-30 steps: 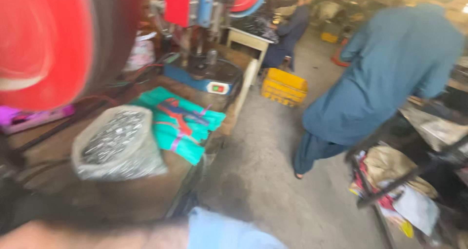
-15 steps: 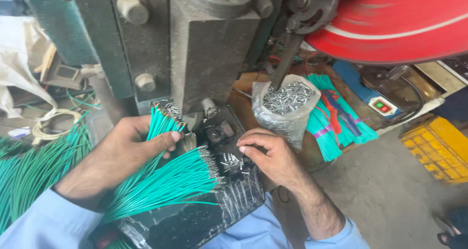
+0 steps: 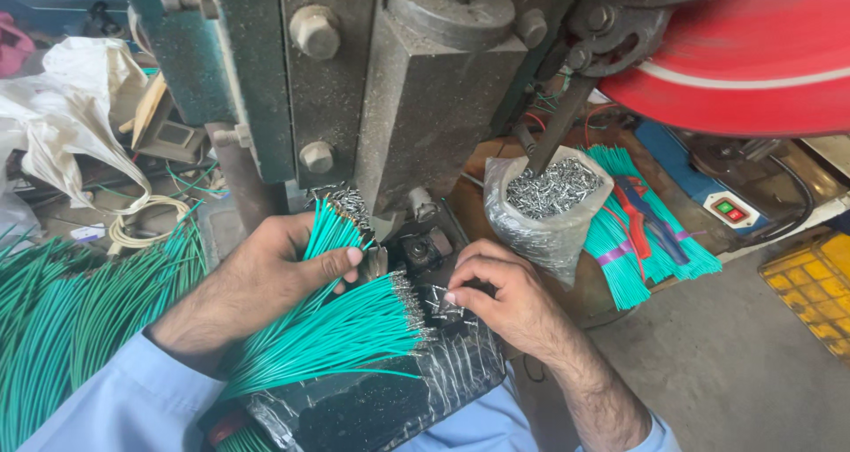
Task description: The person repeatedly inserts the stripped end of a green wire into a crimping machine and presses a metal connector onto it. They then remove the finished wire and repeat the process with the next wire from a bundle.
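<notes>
My left hand (image 3: 257, 279) grips a fanned bundle of green wires (image 3: 341, 328) with bare metal tips, held in front of the grey press machine (image 3: 372, 89). The bundle rests on a black plastic-wrapped ledge (image 3: 381, 399). My right hand (image 3: 505, 297) pinches a small metal terminal at the wire tips, right under the press die (image 3: 421, 248). A clear plastic bag of small metal terminals (image 3: 549, 200) stands just to the right of my right hand.
More green wire lies in a heap at the left (image 3: 62, 319) and in tied bundles at the right (image 3: 646, 231). A red flywheel (image 3: 753, 54) spins at top right, above a blue switch box (image 3: 730, 208). A yellow crate (image 3: 810, 284) stands on the floor.
A second ago the view faced the aisle, with a person in blue walking away. It has since swung down to the press. In the last half second my hands barely moved.
</notes>
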{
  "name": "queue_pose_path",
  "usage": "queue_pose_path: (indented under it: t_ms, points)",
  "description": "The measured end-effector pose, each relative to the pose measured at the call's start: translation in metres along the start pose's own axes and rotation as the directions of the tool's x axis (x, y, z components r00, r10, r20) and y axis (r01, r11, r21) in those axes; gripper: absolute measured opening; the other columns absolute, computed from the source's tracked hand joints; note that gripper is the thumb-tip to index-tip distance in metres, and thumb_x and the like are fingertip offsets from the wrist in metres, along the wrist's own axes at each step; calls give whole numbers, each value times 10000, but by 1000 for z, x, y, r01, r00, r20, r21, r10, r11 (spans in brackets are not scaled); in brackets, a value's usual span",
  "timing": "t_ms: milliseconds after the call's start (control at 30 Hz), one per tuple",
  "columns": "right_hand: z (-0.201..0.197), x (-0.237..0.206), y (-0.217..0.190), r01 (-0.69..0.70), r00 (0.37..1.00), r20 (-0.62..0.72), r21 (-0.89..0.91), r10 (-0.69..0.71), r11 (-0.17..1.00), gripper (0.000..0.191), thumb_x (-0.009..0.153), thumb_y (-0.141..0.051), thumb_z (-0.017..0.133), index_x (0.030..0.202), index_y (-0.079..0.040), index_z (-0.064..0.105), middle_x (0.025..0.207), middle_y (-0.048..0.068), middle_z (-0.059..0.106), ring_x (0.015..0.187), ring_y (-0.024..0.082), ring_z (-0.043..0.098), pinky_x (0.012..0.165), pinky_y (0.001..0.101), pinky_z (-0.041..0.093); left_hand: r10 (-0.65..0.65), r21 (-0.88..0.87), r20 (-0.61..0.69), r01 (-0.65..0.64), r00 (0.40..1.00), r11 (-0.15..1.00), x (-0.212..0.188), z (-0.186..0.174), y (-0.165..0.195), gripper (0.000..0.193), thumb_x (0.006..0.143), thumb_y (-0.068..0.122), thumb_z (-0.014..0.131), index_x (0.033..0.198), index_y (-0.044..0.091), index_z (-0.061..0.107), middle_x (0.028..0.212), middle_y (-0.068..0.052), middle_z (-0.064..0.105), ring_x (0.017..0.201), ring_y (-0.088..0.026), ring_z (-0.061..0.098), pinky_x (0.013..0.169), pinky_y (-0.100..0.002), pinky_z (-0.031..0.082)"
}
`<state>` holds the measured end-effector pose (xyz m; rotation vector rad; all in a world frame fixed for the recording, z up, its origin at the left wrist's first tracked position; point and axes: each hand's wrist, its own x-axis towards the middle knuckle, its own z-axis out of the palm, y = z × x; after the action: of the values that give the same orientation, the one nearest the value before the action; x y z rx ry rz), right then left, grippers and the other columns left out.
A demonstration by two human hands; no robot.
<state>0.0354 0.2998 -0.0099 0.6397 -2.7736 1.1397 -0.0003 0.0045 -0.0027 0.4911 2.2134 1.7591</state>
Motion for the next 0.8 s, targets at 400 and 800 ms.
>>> queue_pose_path:
  t_ms: [400,800]
  points:
    - [39,37,8,37,988,-144,551,51,834,151,976,0,628,1099,60,693,994,127,781,924,159,756,849,290,618,5,-69,11,-4,1000,998,2,-3,-3,195,919,208,709,856,24,725,717,3,691,680,-68,619,638,-259,520]
    - [63,51,11,-13,992,-90,605,85,796,126,967,-63,707,1037,38,735,910,53,760,834,65,659,736,221,537,46,-37,33,-45,998,998,2,-5,-1,229,940,248,687,877,31,722,730,14,683,694,-56,617,642,-251,523]
